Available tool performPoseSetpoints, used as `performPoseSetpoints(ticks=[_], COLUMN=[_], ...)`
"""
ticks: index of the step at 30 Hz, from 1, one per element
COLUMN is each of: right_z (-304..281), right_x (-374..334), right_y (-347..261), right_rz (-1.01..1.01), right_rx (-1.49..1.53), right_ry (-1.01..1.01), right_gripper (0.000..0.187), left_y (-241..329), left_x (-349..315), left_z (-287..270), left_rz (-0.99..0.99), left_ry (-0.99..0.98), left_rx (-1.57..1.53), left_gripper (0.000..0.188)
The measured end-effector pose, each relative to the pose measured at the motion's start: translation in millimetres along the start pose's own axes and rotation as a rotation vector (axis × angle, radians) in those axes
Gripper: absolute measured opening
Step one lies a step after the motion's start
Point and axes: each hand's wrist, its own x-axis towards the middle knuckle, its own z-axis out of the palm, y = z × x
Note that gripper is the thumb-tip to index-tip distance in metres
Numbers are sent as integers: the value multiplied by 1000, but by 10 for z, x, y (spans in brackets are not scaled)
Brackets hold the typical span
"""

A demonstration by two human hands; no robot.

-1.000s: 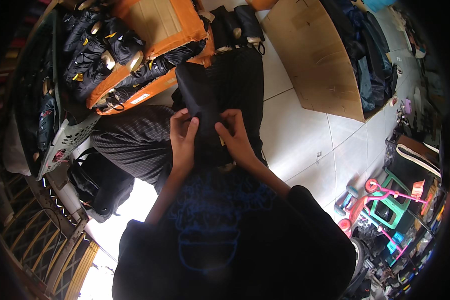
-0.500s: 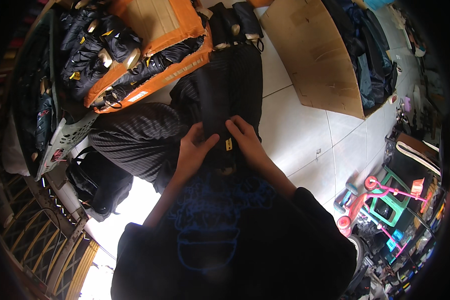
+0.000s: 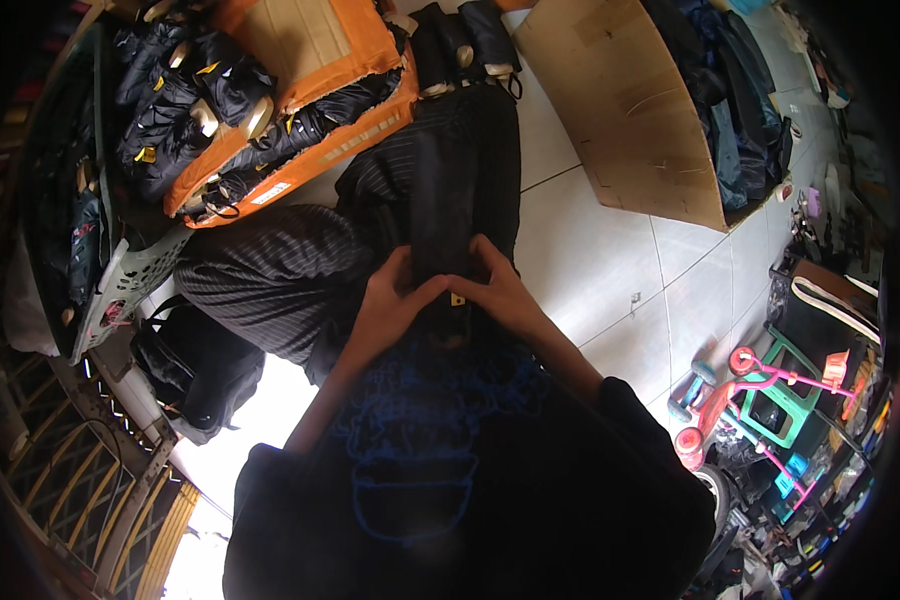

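Observation:
A flat black folding umbrella (image 3: 442, 220) lies lengthwise over my lap, with a pale handle end close to my shirt. My left hand (image 3: 395, 300) grips its left edge, and my right hand (image 3: 502, 292) grips the right edge. Both thumbs rest on top of the black fabric, their tips touching over the middle. Just below the thumbs a small yellow tag (image 3: 458, 299) shows, partly covered by the right one. The fingers curl down around the sides and are partly hidden.
An orange-taped carton (image 3: 315, 165) with black umbrellas (image 3: 175, 110) on and in it stands front left. Beside it is a plastic basket (image 3: 135, 275). An open cardboard box (image 3: 630, 110) of dark umbrellas stands front right. A pink scooter (image 3: 715, 415) lies by a green stool (image 3: 785, 425).
My thumbs have come together over the umbrella, the right one now covering part of the yellow tag. Both hands have moved slightly toward my body.

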Motion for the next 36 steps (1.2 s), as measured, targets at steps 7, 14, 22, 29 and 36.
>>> performPoseSetpoints(ticks=[7, 14, 22, 29, 36], right_z=[6, 22, -99, -10, -12], right_x=[-50, -76, -284, -172, -165], right_y=[71, -162, -5, -87, -184], right_rz=[41, 41, 58, 76, 153], right_rx=[173, 136, -157, 175, 26], right_ry=[53, -36, -203, 1, -95], right_gripper=[52, 63, 65, 55, 53], left_y=[-180, -55, 41, -224, -130], left_x=[-93, 60, -136, -101, -17], left_z=[-19, 38, -93, -137, -213], left_rz=[67, -2, -241, 89, -52], left_ry=[-39, 12, -220, -242, -153], left_rx=[163, -99, 364, 231, 430], left_gripper=[55, 41, 34, 38, 39])
